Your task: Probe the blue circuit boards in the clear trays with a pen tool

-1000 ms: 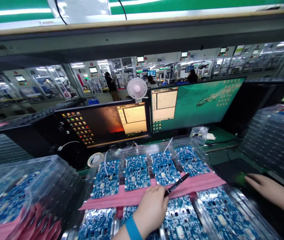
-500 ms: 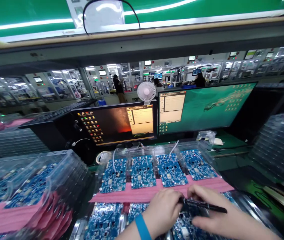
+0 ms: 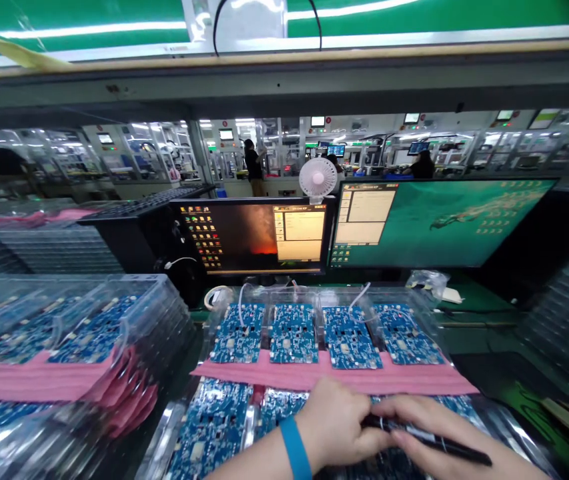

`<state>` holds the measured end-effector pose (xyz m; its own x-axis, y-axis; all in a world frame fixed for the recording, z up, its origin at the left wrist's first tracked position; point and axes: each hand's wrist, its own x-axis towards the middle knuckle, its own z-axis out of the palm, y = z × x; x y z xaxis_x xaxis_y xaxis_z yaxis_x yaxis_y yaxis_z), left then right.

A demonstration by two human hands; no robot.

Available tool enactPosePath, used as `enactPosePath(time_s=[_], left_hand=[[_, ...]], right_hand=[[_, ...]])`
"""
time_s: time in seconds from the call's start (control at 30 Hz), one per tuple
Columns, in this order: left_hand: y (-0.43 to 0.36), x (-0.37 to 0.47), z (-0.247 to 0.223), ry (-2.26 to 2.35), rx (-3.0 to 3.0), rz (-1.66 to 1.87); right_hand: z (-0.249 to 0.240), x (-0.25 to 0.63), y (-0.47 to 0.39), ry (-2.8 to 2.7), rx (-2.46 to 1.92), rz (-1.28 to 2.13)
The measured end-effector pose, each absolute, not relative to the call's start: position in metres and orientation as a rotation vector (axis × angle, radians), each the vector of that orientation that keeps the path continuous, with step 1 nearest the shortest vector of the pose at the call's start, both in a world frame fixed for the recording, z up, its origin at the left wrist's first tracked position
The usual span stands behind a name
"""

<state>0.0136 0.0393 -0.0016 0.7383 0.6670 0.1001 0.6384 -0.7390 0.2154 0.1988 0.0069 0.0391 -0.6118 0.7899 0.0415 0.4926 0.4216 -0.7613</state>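
Pen, head view: the black pen (image 3: pixel 451 447) slants across above the lower boards (image 3: pixel 214 427), 1 end at the left hand and the other over the right wrist.
Left hand: the left hand (image 3: pixel 337 423), with a blue wristband (image 3: pixel 295 448), has its fingers curled in around the pen's end; their tips are hidden, so how far the pen runs in is hard to say.
Right hand: the right hand (image 3: pixel 431 427) pinches the pen between thumb and fingers, just beside the left.
Upper boards: 4 blue boards (image 3: pixel 293 333) in a row in a clear tray (image 3: pixel 284 294).
Pink strip: the pink strip (image 3: pixel 274 377) runs between the 2 rows, just beyond the hands.
Behind: 2 monitors (image 3: pixel 439 223), with a small fan (image 3: pixel 317 179) between them.
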Motion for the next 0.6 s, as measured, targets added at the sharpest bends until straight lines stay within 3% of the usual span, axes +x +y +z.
enactPosePath(time_s=[0.13, 0.23, 0.43, 0.6], left_hand=[[0.046, 0.010, -0.001, 0.990, 2.786, 0.235], [0.048, 0.001, 0.015, 1.016, 2.712, 0.333], [0.047, -0.050, 0.038, 1.531, 2.508, 0.376], [0.042, -0.096, 0.018, 1.994, 2.351, 0.090]], right_hand=[[0.045, 0.200, 0.002, -2.349, -0.938, 0.866], [0.035, 0.211, 0.008, -2.159, -1.110, 0.827], [0.017, 0.195, 0.049, -1.421, -1.116, 0.962], [0.018, 0.104, 0.085, -1.523, -1.203, 1.248]])
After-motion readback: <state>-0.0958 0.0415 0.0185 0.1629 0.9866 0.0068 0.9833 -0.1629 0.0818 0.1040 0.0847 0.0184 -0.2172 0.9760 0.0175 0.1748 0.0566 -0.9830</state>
